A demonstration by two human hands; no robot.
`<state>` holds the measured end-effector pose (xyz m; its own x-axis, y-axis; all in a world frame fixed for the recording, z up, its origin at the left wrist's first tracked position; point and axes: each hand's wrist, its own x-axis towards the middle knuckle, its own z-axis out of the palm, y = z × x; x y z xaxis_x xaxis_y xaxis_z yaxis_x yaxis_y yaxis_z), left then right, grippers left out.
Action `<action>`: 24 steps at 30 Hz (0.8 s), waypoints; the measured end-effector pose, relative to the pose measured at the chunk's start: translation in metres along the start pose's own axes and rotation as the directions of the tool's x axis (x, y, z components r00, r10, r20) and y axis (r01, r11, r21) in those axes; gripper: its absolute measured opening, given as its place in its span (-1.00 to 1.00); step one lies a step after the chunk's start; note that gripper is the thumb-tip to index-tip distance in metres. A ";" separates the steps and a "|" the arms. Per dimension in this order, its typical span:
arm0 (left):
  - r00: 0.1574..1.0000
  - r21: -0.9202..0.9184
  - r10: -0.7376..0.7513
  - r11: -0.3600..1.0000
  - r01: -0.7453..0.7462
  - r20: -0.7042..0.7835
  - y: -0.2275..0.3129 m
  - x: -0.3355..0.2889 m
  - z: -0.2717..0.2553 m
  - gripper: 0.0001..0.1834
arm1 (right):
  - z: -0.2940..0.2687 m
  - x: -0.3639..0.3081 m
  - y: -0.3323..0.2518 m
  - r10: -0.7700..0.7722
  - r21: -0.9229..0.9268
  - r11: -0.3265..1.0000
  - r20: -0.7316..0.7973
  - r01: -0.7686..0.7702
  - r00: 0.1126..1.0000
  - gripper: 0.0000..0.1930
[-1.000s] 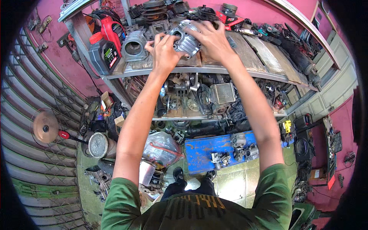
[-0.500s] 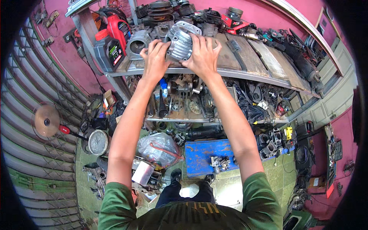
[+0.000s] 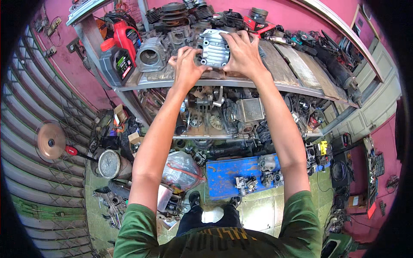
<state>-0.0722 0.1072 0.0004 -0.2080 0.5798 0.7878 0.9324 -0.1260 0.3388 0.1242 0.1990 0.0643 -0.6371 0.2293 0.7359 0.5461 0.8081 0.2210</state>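
Observation:
A silver, finned engine cylinder block is held up over the top shelf, its ribbed side with several bolt holes turned toward me. My left hand grips its left edge with thumb and fingers. On the other side my right hand has its fingers over the upper right corner and its thumb low on the side. To the left, a round-bored metal engine casing stands on the shelf. Whether the block's lower edge touches the shelf, I cannot tell.
Beside the shelf post stand a dark oil bottle and a red bottle. Greasy parts and pulleys line the back. Below are a radiator, a blue bench with metal parts, and a standing fan at left.
Both hands have moved right along the shelf with the cylinder block. It has turned from a tilt to more upright, with its ribbed face more toward me.

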 end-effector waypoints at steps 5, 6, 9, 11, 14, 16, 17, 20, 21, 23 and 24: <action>1.000 0.008 0.017 1.000 -0.017 -0.018 -0.013 0.011 0.009 -0.33 | 0.008 -0.004 0.023 0.033 0.107 0.994 -0.037 -0.029 0.999 -0.05; 0.999 -0.009 0.033 0.999 -0.033 -0.023 -0.014 0.012 0.013 -0.34 | 0.012 -0.015 0.033 0.294 0.101 0.951 -0.003 -0.292 0.956 -0.13; 0.998 -0.040 0.059 0.997 -0.060 -0.020 -0.012 0.014 0.027 -0.37 | 0.026 -0.057 0.066 0.767 -0.400 0.630 0.185 -0.666 0.615 -0.36; 0.994 0.027 0.087 0.996 -0.086 -0.063 -0.015 0.017 0.028 -0.40 | 0.025 -0.070 0.075 0.793 -0.429 0.603 0.412 -0.672 0.449 -0.48; 0.987 0.018 0.126 0.992 -0.125 -0.100 -0.024 0.022 0.026 -0.43 | 0.032 -0.079 0.073 0.759 -0.436 0.650 0.418 -0.623 0.500 -0.47; 0.986 0.006 0.136 0.991 -0.136 -0.099 -0.024 0.023 0.030 -0.43 | 0.037 -0.083 0.087 0.798 -0.434 0.601 0.373 -0.671 0.474 -0.56; 0.986 0.009 0.134 0.991 -0.134 -0.097 -0.024 0.022 0.030 -0.43 | 0.040 -0.081 0.087 0.830 -0.423 0.555 0.339 -0.716 0.443 -0.62; 0.987 -0.022 0.136 0.990 -0.138 -0.085 -0.026 0.022 0.031 -0.47 | 0.039 -0.075 0.096 0.851 -0.446 0.517 0.360 -0.730 0.383 -0.63; 0.987 -0.023 0.134 0.990 -0.137 -0.087 -0.026 0.023 0.032 -0.47 | 0.038 -0.075 0.103 0.852 -0.457 0.508 0.392 -0.730 0.347 -0.61; 0.979 -0.035 0.177 0.983 -0.181 -0.104 -0.029 0.024 0.034 -0.51 | 0.033 -0.073 0.109 0.863 -0.415 0.483 0.375 -0.771 0.339 -0.60; 0.979 -0.030 0.174 0.983 -0.178 -0.107 -0.032 0.023 0.032 -0.51 | 0.023 -0.065 0.105 0.863 -0.417 0.470 0.401 -0.778 0.307 -0.58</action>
<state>-0.0973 0.1501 -0.0088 -0.0727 0.4593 0.8853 0.9452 -0.2515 0.2081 0.2108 0.2817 0.0246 0.0576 0.9855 0.1595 0.9792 -0.0246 -0.2015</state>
